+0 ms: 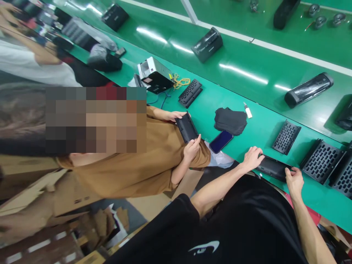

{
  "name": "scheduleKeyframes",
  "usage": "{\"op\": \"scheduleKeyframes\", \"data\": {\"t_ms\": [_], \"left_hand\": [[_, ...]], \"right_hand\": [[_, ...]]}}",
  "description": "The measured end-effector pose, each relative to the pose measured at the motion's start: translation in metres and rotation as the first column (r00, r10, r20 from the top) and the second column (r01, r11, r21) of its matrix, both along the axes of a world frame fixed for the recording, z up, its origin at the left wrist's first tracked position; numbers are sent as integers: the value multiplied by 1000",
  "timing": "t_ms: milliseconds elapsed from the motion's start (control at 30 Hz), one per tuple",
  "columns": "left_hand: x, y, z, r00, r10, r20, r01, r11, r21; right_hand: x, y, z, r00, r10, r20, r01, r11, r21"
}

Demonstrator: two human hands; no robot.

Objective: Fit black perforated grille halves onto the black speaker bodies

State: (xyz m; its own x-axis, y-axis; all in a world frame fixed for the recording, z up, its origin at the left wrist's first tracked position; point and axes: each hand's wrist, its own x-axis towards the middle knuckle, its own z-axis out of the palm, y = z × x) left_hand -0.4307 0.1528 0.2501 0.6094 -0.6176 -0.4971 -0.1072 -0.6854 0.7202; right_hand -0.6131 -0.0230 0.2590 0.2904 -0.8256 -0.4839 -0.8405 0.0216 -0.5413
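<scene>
Both my hands grip a long black plastic housing lying at the near edge of the green table. My left hand is curled over its left end, fingers closed on it. My right hand clasps its right end, thumb along the top. Black perforated grille panels lie just beyond and to the right of the housing.
A co-worker in a brown shirt holds a similar black part with both hands. Between us lie a dark phone, a stack of black cloth pads and a small white bottle. Black speakers rest on the conveyor behind.
</scene>
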Motion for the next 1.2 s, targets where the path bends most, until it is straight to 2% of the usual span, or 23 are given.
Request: {"op": "scheduleKeyframes", "data": {"t_ms": [100, 167, 233, 300, 367, 533, 667, 833, 1000, 1200], "left_hand": [[7, 13, 6, 998, 5, -59, -9, 997, -72], [12, 24, 15, 981, 72, -179, -95, 987, -128], [15, 32, 29, 906, 156, -392, -248, 949, -195], [18, 37, 44, 789, 177, -589, -383, 890, -246], [20, 39, 60, 729, 151, -668, -436, 855, -281], [24, 38, 97, 685, 93, -723, -473, 811, -344], [23, 36, 115, 664, 77, -744, -499, 786, -364], [18, 32, 125, 610, 49, -791, -537, 759, -368], [13, 31, 132, 627, 26, -779, -547, 726, -416], [8, 27, 135, 595, 36, -803, -565, 729, -386]], "right_hand": [[6, 5, 12, 995, -36, 94, 26, 994, 108], [7, 11, 29, 982, -68, 175, 28, 975, 221], [8, 17, 50, 962, -113, 247, 27, 944, 328], [8, 19, 70, 941, -159, 300, 29, 917, 397], [9, 17, 86, 919, -209, 334, 45, 898, 438], [15, 7, 118, 868, -325, 376, 121, 872, 475], [19, 3, 141, 846, -362, 392, 160, 873, 461], [15, 2, 158, 841, -386, 378, 183, 862, 472], [16, 3, 171, 841, -422, 339, 218, 837, 502], [21, 0, 180, 829, -458, 320, 250, 816, 522]]}}
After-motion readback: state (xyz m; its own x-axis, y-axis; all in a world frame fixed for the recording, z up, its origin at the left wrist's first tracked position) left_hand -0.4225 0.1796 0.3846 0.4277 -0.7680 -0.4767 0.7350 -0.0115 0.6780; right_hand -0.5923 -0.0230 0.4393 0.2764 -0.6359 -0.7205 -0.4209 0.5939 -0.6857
